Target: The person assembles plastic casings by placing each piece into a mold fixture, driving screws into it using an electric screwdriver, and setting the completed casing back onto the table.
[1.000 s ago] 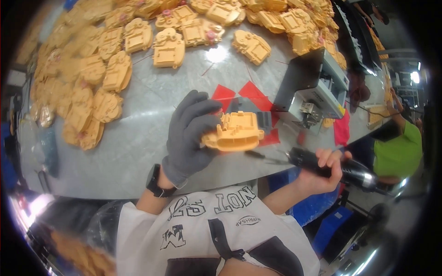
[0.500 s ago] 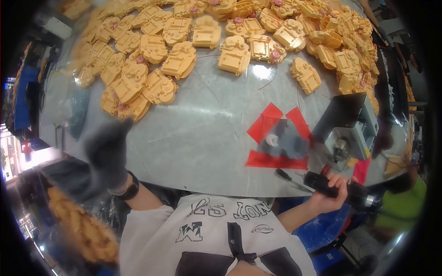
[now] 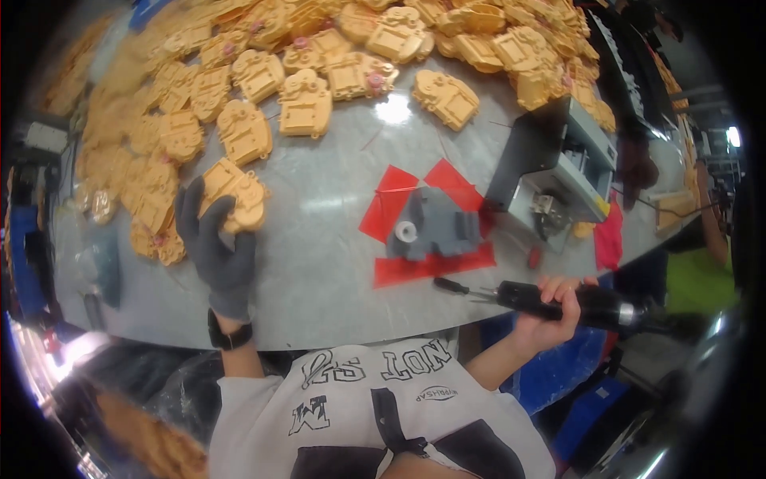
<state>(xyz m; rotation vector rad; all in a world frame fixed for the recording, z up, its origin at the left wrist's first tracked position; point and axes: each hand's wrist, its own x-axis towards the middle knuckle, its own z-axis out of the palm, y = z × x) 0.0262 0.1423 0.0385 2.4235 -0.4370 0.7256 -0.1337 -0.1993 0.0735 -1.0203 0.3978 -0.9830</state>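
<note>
Since the frame half a second earlier, the gloved left hand had moved from the near left side of the table up to a yellow housing at the edge of the heap. Its fingers were parted and partly curled over the housing's lower left side, and it appeared to have hold of the piece, though the underside of the grip was hidden. That housing was at the left of the work area, beside the stacked yellow housings and below another that lay flat. Well off to the right, the bare right hand was closed around a black power driver, whose tip pointed left over the table's near edge. A thin tool with a black handle lay just by that tip. Between the hands, farther back, sat a grey fixture bordered by red strips, with a white ring at its left. To its right stood a black and grey machine.
</note>
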